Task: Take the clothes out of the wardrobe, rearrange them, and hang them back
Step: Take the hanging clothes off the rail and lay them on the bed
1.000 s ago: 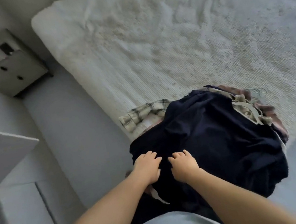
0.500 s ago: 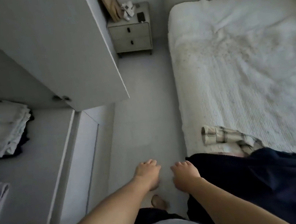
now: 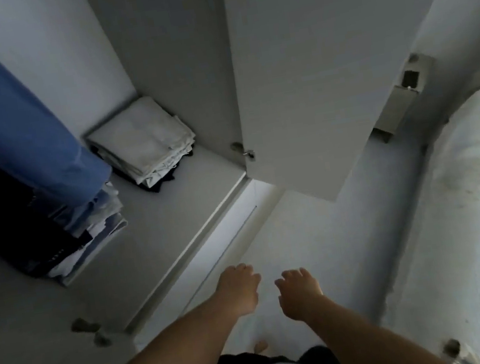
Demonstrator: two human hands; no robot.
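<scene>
Both bare hands hung over the pale floor, left hand [image 3: 240,291] and right hand [image 3: 299,294] loosely spread, gripping nothing. Beyond, on the wardrobe's smooth grey shelf [image 3: 175,216], lay folded white cloths [image 3: 142,140]; a soft blue garment [image 3: 5,123] hung leftward.

Camera, head-worn, one view only; nothing shared with a second view. Looks steeply down from above my forearms, wide-angle, edges bowed. Nearest: my left hand [image 3: 240,291] and right hand [image 3: 300,295], low centre, close to the lens. Ahead and left: open wardrobe [image 3: 174,210] floor with folded stack [image 3: 142,140]. Centre: wardrobe door [image 3: 323,60]. Right edge: bed [image 3: 470,209].
</scene>
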